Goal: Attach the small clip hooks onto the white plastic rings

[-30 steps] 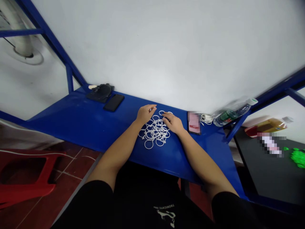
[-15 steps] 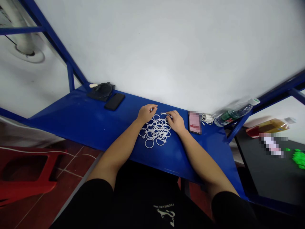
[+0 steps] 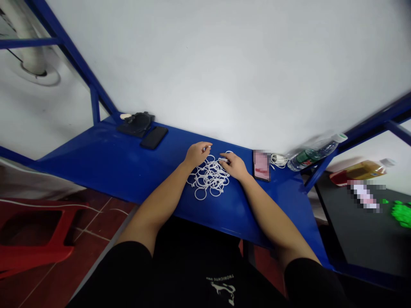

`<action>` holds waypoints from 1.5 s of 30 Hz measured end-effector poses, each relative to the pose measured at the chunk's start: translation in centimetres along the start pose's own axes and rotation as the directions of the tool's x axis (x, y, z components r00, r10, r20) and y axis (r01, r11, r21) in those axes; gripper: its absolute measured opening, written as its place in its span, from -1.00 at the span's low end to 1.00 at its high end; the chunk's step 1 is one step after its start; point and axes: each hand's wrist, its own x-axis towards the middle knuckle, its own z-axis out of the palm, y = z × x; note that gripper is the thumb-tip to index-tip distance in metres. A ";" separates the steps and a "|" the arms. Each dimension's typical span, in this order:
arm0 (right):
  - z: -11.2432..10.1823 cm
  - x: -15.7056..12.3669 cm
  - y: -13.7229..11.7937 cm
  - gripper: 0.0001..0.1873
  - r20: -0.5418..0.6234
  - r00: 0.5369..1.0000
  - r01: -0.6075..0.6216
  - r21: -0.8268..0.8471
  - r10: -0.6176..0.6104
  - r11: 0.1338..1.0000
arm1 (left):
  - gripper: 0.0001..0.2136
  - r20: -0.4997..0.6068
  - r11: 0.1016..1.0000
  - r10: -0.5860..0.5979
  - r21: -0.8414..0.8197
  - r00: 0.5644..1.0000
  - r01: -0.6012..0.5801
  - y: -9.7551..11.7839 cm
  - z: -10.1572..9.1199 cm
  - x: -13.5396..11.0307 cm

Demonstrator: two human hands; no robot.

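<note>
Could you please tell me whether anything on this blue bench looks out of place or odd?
The white plastic rings stand out: they lie tangled in a loose heap between the left hand and right hand on the blue metal bench. The clear plastic water bottle also looks odd, lying on its side rather than upright.

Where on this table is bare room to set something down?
Bare blue tabletop lies between the black phone and the left hand, and in front of the white rings. Crowded: the pink-screen phone, cable and bottle.
</note>
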 end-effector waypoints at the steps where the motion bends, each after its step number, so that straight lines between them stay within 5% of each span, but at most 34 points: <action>1: 0.0 0.0 0.1 -0.62 -0.013 1.000 -0.003 0.010 0.003 1.000 | -0.76 0.002 1.000 0.000 0.000 1.000 0.000 0.0 0.0 0.0; 9: 0.1 -0.1 0.2 -0.70 -0.181 0.982 -0.039 0.051 0.048 0.998 | -0.76 0.004 1.000 -0.015 0.005 1.000 0.015 0.3 -0.1 0.0; 15: 0.2 -0.1 0.6 -0.65 -0.431 0.877 -0.142 0.190 0.213 0.971 | -0.76 0.004 1.000 -0.004 -0.005 1.000 0.004 0.2 -0.1 0.0; 20: 0.9 0.7 2.4 -0.59 -0.420 0.806 -0.174 0.503 0.416 0.846 | -0.76 0.000 1.000 -0.007 -0.007 1.000 0.007 0.0 -0.1 -0.1; 27: 0.9 1.0 3.6 -0.53 -0.439 0.712 -0.171 0.648 0.548 0.742 | -0.79 -0.016 1.000 0.001 0.000 1.000 -0.001 0.2 -0.1 0.1; 40: 1.3 0.6 2.1 -0.44 -0.396 0.811 -0.151 0.571 0.432 0.807 | -0.77 -0.018 0.999 -0.014 0.031 1.000 0.015 0.3 -0.2 0.1; 45: 1.1 0.7 2.1 -0.54 -0.437 0.816 -0.109 0.526 0.378 0.844 | -0.78 0.005 1.000 -0.006 0.015 1.000 0.006 0.5 -0.2 0.1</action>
